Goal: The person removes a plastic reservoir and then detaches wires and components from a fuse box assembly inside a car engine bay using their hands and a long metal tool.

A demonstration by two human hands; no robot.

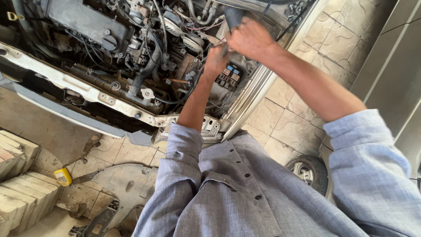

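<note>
Over the open engine bay, a dark part (232, 17) is clenched in the right hand (250, 39). Beside the fuse box (229, 77), the left hand (215, 59) is closed on something unseen. Work near the fuse box appears underway; a steady grip is called for next.

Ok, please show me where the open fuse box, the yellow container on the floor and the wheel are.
fuse box (230, 75), head view, on its coloured fuses.
yellow container (63, 176), head view, on its side face.
wheel (302, 171), head view, on the metal rim.

The right hand (251, 38) hides its fingers — and most of the dark object (233, 16) they grip.
</note>
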